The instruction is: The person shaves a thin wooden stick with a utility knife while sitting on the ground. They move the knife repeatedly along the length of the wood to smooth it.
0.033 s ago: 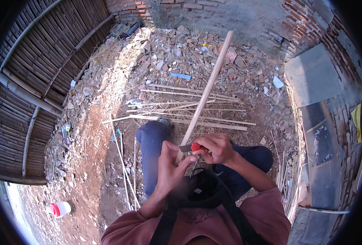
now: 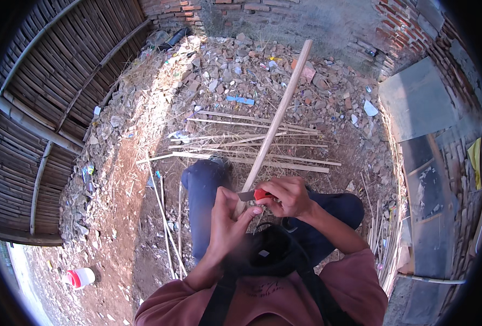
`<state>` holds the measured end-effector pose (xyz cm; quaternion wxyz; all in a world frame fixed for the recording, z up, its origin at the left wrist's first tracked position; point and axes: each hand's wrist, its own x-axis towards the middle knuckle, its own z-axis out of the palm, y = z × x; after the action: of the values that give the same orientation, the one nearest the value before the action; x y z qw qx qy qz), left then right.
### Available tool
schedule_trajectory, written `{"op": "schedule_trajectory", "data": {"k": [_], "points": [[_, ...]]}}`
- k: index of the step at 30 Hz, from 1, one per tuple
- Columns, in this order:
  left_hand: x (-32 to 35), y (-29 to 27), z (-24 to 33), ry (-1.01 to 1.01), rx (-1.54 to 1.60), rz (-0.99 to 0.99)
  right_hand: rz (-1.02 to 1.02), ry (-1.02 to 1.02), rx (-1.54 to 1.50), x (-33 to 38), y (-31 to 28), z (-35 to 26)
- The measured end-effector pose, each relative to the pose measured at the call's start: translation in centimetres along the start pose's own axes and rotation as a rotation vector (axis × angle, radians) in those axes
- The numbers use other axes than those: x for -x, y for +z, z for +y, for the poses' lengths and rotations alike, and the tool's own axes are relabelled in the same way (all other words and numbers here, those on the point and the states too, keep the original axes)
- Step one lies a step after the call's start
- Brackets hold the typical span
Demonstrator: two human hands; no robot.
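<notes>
A long pale strip of split wood or bamboo (image 2: 279,117) slants from between my hands up and away to the far right. My left hand (image 2: 228,217) is closed around its near end, thumb and fingers pinching it. My right hand (image 2: 288,198) grips the red handle of a knife (image 2: 246,196), whose short dark blade lies across the strip just above my left thumb. The right thumb sits close to the left thumb tip. How deep the blade sits in the wood cannot be made out.
Several thin split strips (image 2: 252,157) lie on the dirt beyond my knees, with more beside my left leg. Rubble (image 2: 241,65) spreads toward the brick wall (image 2: 306,22). A red-and-white plastic container (image 2: 81,277) stands at lower left, near a bamboo wall (image 2: 45,108). Boards (image 2: 423,103) lean at right.
The strip's far end has shifted very slightly. Both hands and the knife are in nearly the same place.
</notes>
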<state>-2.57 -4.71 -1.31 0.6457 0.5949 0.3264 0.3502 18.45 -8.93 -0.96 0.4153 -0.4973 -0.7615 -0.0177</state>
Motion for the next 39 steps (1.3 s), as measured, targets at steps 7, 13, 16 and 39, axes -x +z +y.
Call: {"op": "schedule_trajectory", "data": {"k": [7, 13, 16, 39], "points": [[0.1, -0.1, -0.4, -0.006, -0.106, 0.057, 0.037, -0.009, 0.007, -0.2, 0.7, 0.1], [0.5, 0.7, 1.6, -0.016, -0.220, 0.099, 0.108, 0.035, 0.038, -1.4, -1.1, 1.1], [0.9, 0.5, 0.5, -0.014, -0.299, 0.096, 0.204, 0.059, 0.031, -2.0, -1.7, 1.8], [0.9, -0.5, 0.3, 0.005, -0.249, 0.164, 0.269, 0.160, 0.110, -10.9, -8.4, 9.7]]}}
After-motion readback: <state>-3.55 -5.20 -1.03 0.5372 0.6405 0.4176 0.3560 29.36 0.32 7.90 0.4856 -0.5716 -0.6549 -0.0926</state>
